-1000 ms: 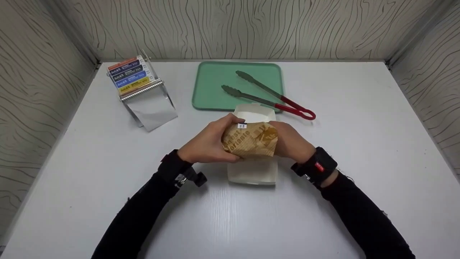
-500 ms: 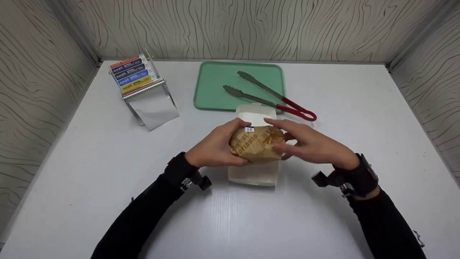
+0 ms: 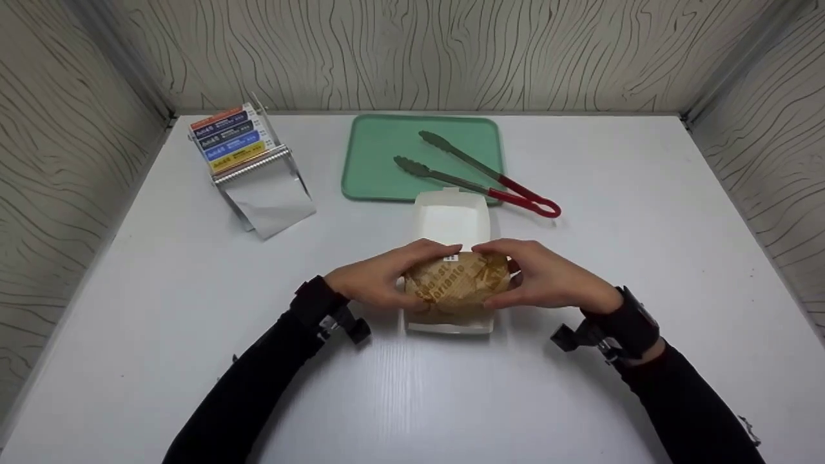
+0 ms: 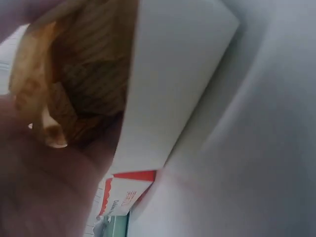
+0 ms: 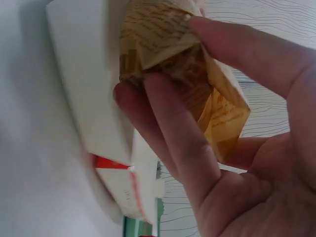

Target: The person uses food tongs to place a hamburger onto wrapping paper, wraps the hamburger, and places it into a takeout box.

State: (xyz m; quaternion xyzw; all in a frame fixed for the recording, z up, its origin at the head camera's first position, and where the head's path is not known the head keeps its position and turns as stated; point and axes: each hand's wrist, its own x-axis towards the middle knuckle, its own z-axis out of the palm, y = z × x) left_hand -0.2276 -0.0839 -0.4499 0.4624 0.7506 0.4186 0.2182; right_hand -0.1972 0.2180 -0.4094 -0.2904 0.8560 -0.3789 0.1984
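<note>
A bundle wrapped in brown printed paper [image 3: 448,287], rounded like a burger, sits low over the near half of an open white clamshell box [image 3: 451,222]. My left hand [image 3: 380,277] grips its left side, thumb near the front and fingers at the back. From the right, my right hand [image 3: 548,277] holds the other end between thumb and fingers. In the right wrist view, fingertips press the folded paper [image 5: 173,59] beside the box wall [image 5: 89,69]. The left wrist view shows the paper [image 4: 94,64] partly behind the box's side wall [image 4: 168,74]. What is inside the paper stays hidden.
Behind the box lies a green tray [image 3: 380,167]. Red-handled tongs [image 3: 474,187] rest spread across it, handles past its right edge. At the back left stands a metal label dispenser [image 3: 248,171] with several colored label rolls. Patterned panels [image 3: 412,58] enclose the table.
The right hand came off the bundle's far side and took its right end with thumb and fingers. Both hands brought the bundle down and nearer, into the box's near half.
</note>
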